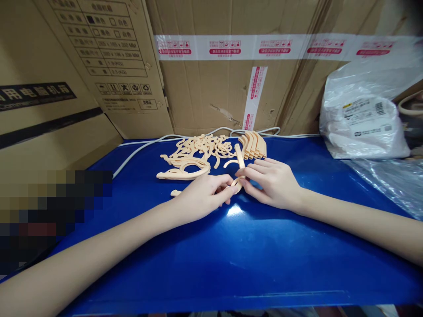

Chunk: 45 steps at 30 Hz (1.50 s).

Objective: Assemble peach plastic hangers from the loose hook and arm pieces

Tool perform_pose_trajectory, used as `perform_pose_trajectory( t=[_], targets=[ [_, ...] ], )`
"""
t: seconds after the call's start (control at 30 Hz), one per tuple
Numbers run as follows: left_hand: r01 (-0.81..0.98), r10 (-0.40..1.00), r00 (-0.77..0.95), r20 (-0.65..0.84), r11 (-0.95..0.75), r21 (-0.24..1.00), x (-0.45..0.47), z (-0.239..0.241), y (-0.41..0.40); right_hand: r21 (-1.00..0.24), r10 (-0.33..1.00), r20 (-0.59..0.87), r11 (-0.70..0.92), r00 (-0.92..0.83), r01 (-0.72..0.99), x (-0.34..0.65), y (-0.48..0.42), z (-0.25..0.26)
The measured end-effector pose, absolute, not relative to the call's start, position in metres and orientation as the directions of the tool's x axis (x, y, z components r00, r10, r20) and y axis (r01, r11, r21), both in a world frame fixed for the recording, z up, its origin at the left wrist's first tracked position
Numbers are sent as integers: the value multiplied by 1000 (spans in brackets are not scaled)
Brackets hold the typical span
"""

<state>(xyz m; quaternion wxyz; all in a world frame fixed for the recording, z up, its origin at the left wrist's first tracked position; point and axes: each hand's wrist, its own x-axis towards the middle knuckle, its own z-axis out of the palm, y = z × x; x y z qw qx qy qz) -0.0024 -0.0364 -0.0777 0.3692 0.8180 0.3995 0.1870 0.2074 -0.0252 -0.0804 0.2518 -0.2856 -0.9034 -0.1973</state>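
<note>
Both my hands meet at the middle of a blue table (251, 246). My left hand (205, 196) and my right hand (272, 182) pinch the same curved peach plastic part (239, 165), which stands up between their fingertips. Just behind lies a loose pile of peach plastic pieces (194, 154). To its right stands a neat row of stacked curved peach parts (254, 145). A small peach scrap (176, 193) lies by my left hand.
Cardboard boxes (214, 83) wall the back and left of the table. A white cable (142, 147) runs along the back edge. A white plastic bag with labels (361, 123) sits at the right, with clear plastic film (393, 180) beneath it.
</note>
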Motion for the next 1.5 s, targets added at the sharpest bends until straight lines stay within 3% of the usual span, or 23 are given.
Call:
perform_pose_trajectory(
  t=[0.37, 0.7, 0.8, 1.0, 1.23, 1.5],
  targets=[
    [543, 782, 622, 40, -467, 698, -3, -76, -38, 134, 477, 528, 770, -703, 624, 207, -24, -82],
    [486, 714, 696, 76, -546, 682, -1, -73, -40, 121, 435, 547, 805, -716, 581, 209, -24, -82],
    [514, 679, 724, 121, -648, 562, -1, -70, -43, 31, 469, 543, 818, -697, 574, 210, -23, -81],
    [532, 561, 807, 185, -826, 185, -5, -69, -45, -282, 538, 458, 843, -708, 458, 212, -17, -81],
    [480, 435, 858, 272, -868, -125, -6, -73, -43, -288, 552, 464, 833, -693, 472, 214, -15, -84],
    [470, 399, 865, 303, -856, -214, -8, -72, -42, -268, 554, 476, 831, -684, 487, 212, -13, -83]
  ],
)
